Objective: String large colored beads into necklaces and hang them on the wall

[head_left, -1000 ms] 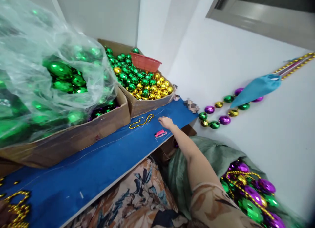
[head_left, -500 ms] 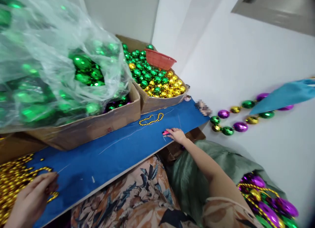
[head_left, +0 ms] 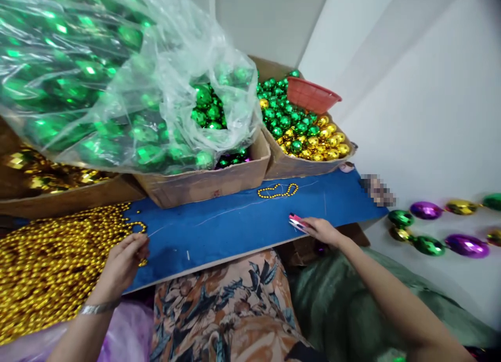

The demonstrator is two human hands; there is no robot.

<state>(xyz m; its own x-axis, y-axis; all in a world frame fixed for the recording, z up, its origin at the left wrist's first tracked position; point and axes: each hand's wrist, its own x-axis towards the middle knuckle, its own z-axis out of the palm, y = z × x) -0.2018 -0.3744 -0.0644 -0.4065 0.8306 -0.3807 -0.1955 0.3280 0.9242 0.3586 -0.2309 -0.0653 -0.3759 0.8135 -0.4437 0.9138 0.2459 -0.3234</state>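
Observation:
My left hand (head_left: 127, 255) is closed on a gold bead string (head_left: 139, 227), whose beads show above and below the fingers. A thin pale thread (head_left: 157, 231) runs out to the right from beside the fingertips. Beside and under this hand spreads a big heap of gold bead strings (head_left: 58, 260). Near the table's front edge, my right hand (head_left: 324, 230) grips small pink thread snips (head_left: 298, 222), their tips pointing left. Farther back on the blue table (head_left: 235, 226) lies a short loop of gold beads (head_left: 277, 191), apart from both hands.
Cardboard boxes (head_left: 207, 184) line the back, one under a clear bag of green balls (head_left: 129, 106). A red basket (head_left: 313, 95) rests on green and gold balls (head_left: 289, 117). Large purple, green and gold beads (head_left: 465, 245) hang at right. Green cloth (head_left: 348, 299) lies below.
The view has swung left, bringing more of the gold heap and my left wrist into sight. My right hand has the pink snips raised and turned more plainly into view. My left hand keeps its bead string.

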